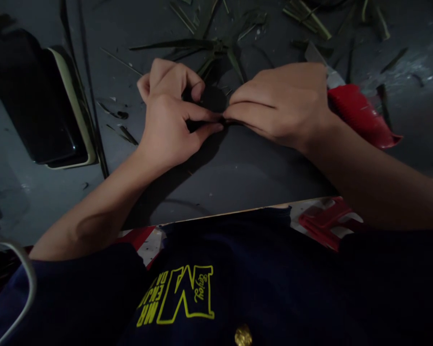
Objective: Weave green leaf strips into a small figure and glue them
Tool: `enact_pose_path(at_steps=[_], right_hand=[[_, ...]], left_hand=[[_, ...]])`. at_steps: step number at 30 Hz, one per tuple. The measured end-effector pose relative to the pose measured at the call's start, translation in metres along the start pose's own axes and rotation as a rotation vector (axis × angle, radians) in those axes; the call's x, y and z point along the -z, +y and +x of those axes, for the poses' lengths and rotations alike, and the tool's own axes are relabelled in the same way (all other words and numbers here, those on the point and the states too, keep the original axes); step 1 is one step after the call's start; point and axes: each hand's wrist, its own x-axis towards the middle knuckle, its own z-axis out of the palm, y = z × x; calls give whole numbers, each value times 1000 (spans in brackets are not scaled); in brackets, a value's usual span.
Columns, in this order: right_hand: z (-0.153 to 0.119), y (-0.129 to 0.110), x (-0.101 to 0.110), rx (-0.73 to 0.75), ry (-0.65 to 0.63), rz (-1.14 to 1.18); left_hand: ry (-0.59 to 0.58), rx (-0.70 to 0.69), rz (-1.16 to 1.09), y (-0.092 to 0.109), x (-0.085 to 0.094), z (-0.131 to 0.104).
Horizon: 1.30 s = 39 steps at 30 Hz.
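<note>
At the left of the frame a dark phone lay on the grey table. In the middle, the left hand and right hand pinched a dark leaf strip between fingertips. Just right lay a red-handled knife.

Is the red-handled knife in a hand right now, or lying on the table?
Lying on the table. The red-handled knife sits beside the right hand, which pinches a dark leaf piece with the left hand.
</note>
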Motion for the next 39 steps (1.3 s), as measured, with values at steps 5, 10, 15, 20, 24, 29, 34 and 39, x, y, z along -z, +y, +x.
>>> enact_pose_path(at_steps=[5,10,15,20,24,29,34,39], right_hand=[[-1,5,-3,74,53,-44],[-2,7,-2,134,-35,-142],[-3,7,-5,155,17,-149],[-1,9,-5,171,-1,-176],[-1,6,-3,136,-39,-171],[-2,5,-3,127,-54,-147],[-1,5,-3,136,-104,-162],[-1,3,1,89,-71,-111]], left_hand=[[14,-8,30,3,1,0],[-17,22,33,4,3,1],[-34,44,-3,3,2,3],[-47,49,-41,2,2,1],[-27,37,-45,2,0,1],[-29,44,-55,1,-1,2],[-20,42,-61,0,-1,2],[-37,47,-64,1,1,2]])
